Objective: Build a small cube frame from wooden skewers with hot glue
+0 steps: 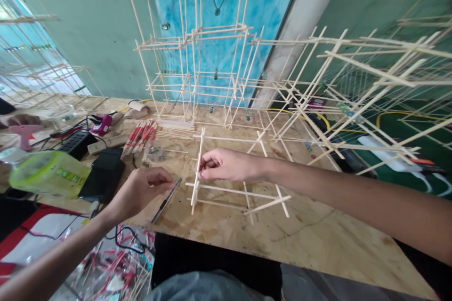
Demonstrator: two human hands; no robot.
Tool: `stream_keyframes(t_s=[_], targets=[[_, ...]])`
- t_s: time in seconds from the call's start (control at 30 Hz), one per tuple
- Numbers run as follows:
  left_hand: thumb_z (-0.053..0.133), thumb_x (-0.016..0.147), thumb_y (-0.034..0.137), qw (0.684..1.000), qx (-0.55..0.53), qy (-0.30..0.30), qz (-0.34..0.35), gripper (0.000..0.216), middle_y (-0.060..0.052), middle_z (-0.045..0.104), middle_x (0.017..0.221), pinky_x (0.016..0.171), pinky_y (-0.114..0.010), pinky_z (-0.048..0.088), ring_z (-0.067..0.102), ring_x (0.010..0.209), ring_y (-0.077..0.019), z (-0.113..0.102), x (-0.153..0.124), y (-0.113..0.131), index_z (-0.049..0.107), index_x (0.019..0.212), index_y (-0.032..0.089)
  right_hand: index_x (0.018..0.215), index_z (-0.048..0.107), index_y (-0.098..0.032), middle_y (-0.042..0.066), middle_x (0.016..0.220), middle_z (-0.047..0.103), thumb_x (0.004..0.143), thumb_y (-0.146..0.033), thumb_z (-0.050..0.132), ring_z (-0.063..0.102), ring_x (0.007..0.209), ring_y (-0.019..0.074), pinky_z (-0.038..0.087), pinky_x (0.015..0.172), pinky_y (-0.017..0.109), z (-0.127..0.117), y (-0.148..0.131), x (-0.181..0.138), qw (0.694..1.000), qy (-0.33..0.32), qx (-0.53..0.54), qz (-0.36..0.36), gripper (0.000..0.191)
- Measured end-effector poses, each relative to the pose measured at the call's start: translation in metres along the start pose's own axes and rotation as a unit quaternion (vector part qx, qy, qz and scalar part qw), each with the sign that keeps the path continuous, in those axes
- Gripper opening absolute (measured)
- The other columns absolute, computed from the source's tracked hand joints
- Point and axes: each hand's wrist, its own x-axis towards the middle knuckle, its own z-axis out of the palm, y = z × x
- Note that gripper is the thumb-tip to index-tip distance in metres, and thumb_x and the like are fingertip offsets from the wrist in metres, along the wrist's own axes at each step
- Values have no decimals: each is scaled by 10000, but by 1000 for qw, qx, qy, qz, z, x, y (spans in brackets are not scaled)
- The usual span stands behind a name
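A small open frame of thin wooden sticks (226,191) stands on the plywood table before me. My right hand (226,163) reaches across it from the right, its fingers closed around the upright stick (195,193) at the frame's left side. To the left of the frame, my left hand (146,186) has thumb and forefinger pinched together. Whatever is between those fingertips is too small to make out. Just by them lies a thin dark tool (165,201), slanted on the tabletop; I cannot tell whether the fingers touch it.
Large stick structures (189,47) with hanging marbles rise behind, another (339,103) at right. Red-wrapped stick bundles (141,135), a black power strip (78,143), a yellow-green bottle (49,174) and a pink glue gun (25,132) lie left, near another person's hand (19,120).
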Motion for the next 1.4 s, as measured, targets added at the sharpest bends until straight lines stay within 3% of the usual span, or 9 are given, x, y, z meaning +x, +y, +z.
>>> stream_keyframes(t_s=[0.2, 0.33, 0.6, 0.73, 0.83, 1.0, 1.2, 1.3, 1.4], targets=[[704, 881, 478, 985, -161, -45, -48, 324, -72, 800, 855, 784, -317, 642, 788, 814, -228, 2, 12, -4, 736, 858, 157, 857, 715, -165, -4, 778, 692, 837, -209, 732, 585, 720, 108, 428, 675, 247, 0, -1, -1, 1000, 2, 0, 6, 51], [721, 893, 457, 980, -173, -78, -58, 307, -73, 824, 974, 885, -334, 634, 790, 937, -241, 2, 9, -2, 790, 959, 165, 875, 718, -157, 0, 784, 689, 856, -196, 719, 574, 712, 101, 415, 651, 238, 0, -1, -1, 1000, -3, -11, -4, 43], [874, 708, 411, 984, -152, 10, -93, 277, -30, 793, 760, 677, -253, 592, 750, 701, -182, 5, 2, 6, 742, 716, 168, 865, 719, -161, -7, 780, 691, 855, -170, 729, 579, 713, 99, 412, 664, 236, 0, -2, -2, 1000, 0, -4, -1, 17], [875, 718, 423, 992, -97, 16, -77, 352, 23, 698, 581, 567, -209, 522, 666, 550, -129, 3, -4, 17, 635, 639, 178, 868, 709, -158, -7, 778, 682, 863, -190, 720, 576, 711, 97, 420, 670, 239, 0, -2, -2, 1000, -2, -6, 0, 34], [838, 775, 415, 993, -82, -5, -83, 318, 31, 674, 527, 571, -203, 531, 639, 506, -112, -1, -8, 27, 672, 647, 175, 867, 704, -158, -7, 775, 676, 856, -204, 721, 573, 708, 98, 420, 662, 240, 0, -1, -1, 1000, -1, -11, -4, 50], [814, 801, 471, 972, -196, -23, -128, 293, -45, 822, 817, 794, -315, 655, 791, 790, -212, -9, -13, 37, 817, 870, 186, 873, 709, -155, -7, 765, 676, 850, -222, 732, 562, 689, 96, 403, 631, 237, 0, -1, -1, 1000, -2, -17, -5, 74], [847, 766, 510, 954, -259, -59, -136, 366, -70, 823, 1093, 1007, -420, 611, 775, 1048, -270, -14, -18, 33, 839, 1001, 230, 886, 717, -153, 0, 789, 702, 879, -195, 703, 594, 706, 100, 433, 667, 238, -1, 1, 0, 1000, 0, -23, -6, 45], [895, 683, 509, 963, -226, -19, -145, 348, -80, 832, 1013, 966, -435, 624, 780, 1002, -287, -14, -19, 30, 843, 864, 216, 892, 719, -154, 8, 819, 721, 874, -197, 712, 616, 737, 108, 460, 712, 249, -1, 1, 0, 1000, 2, -22, -12, 47], [921, 627, 478, 978, -167, 41, -116, 314, -36, 791, 716, 910, -418, 634, 772, 776, -231, -12, -19, 33, 780, 684, 203, 894, 722, -154, 13, 825, 728, 868, -208, 721, 620, 738, 112, 465, 715, 256, -1, 2, 1, 1000, 1, -22, -13, 60]])
